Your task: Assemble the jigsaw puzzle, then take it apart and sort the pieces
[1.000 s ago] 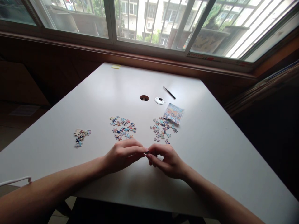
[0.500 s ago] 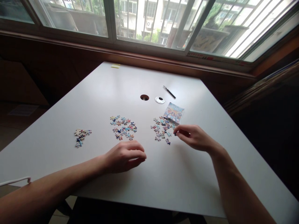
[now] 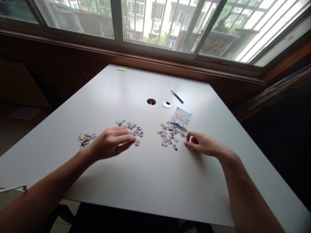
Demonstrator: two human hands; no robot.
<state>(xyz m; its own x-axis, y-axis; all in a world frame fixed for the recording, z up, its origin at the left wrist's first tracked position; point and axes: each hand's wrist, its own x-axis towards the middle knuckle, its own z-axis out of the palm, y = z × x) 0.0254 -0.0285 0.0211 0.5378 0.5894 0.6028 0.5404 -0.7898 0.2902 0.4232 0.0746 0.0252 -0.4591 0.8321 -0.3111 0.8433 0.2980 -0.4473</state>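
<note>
My left hand (image 3: 110, 142) hovers over the near side of the middle heap of small jigsaw pieces (image 3: 132, 128), fingers curled together and pointing right; whether they hold a piece is hidden. My right hand (image 3: 202, 144) rests on the white table (image 3: 145, 181) just right of the right heap of pieces (image 3: 170, 134), fingers loosely curled, thumb and forefinger close together near the table. A third small heap (image 3: 85, 139) lies to the left of my left wrist. A printed puzzle picture card (image 3: 181, 115) lies beyond the right heap.
Farther back on the table are a round cable hole (image 3: 151, 101), its white cap (image 3: 167, 104), a dark pen (image 3: 177, 96) and a yellow sticky note (image 3: 121, 68). A barred window runs along the far wall. A white cord (image 3: 13, 187) hangs at the near left edge.
One second ago both hands met pinched together near the table's front. The right hand then went to the right heap; the left hand has now moved forward and left onto the middle heap.
</note>
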